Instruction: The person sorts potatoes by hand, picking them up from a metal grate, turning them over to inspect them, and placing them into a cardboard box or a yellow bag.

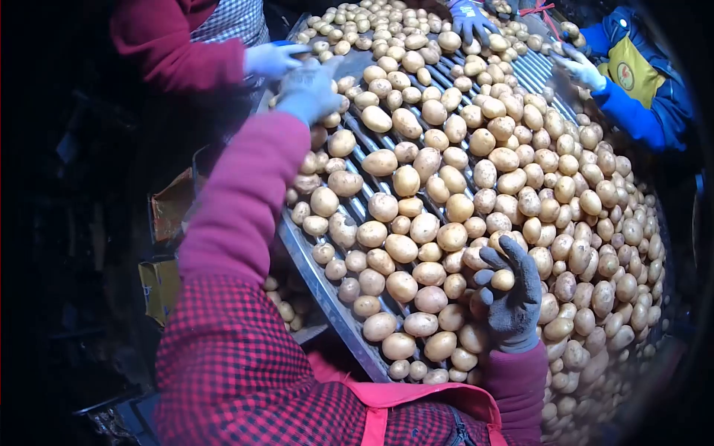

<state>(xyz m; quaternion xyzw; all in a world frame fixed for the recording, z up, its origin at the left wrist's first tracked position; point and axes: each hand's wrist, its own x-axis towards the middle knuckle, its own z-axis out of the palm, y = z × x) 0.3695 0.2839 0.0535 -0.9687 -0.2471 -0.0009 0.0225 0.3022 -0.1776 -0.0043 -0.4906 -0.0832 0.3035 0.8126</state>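
My right hand [513, 301], in a dark grey glove, is curled round a small potato [503, 279], held above other potatoes on the roller table. My left arm stretches forward along the table's left edge. In a light grey glove, my left hand [307, 91] is over the far left corner, close to a co-worker's glove. Blur and the angle hide its fingers, so I cannot see whether it holds anything. Many potatoes [401, 248] of mixed sizes cover the metal rollers [360, 210] between my hands.
A metal rail [325, 286] borders the table's left side. Co-workers' gloved hands reach in at the far left [271, 59], the far end [470, 18] and the far right [580, 68]. A dense potato heap [587, 253] lies right. Boxes [158, 288] stand below left.
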